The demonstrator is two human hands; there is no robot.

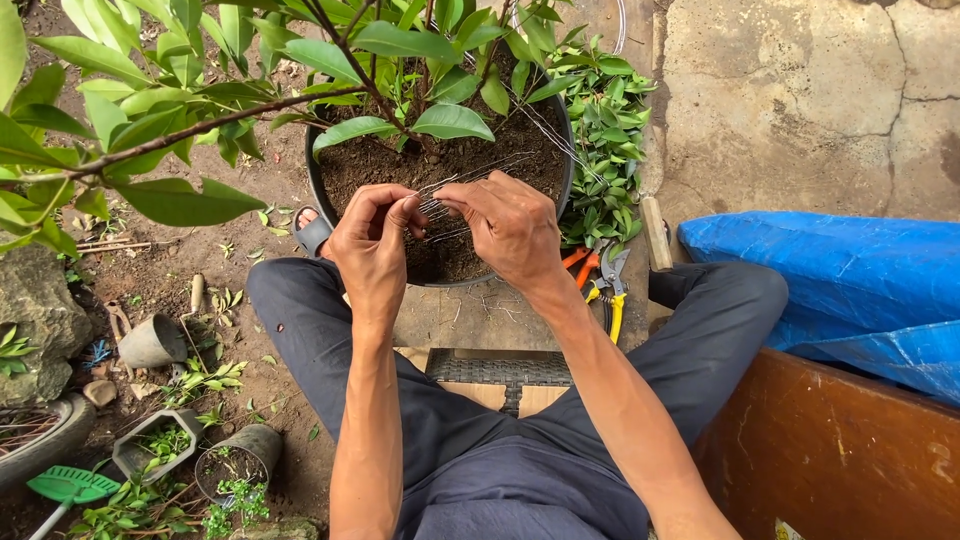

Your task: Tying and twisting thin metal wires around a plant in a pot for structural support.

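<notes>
I sit on a low stool (500, 372) with my knees wide apart, and both my forearms reach forward from my body to the black pot (318, 190) that stands between my feet. My left hand (372, 250) and my right hand (512, 228) are close together over the near rim of the pot, almost touching. Each hand pinches with thumb and fingertips the same small bundle of thin wires (445, 195). The bundle lies just between the two hands and a little beyond them, and its long axis goes from lower left to upper right, rising toward the stem of the plant. The right hand covers more of the bundle; the left hand holds only the near ends, so the two hands are about equally near. Beside my right knee, on the ground, lie orange and yellow cutters (598, 275), touching a heap of cut leaves (605, 130). Farther on, the soil (380, 160) fills the pot and a long branch (200, 128) stretches to the left.
</notes>
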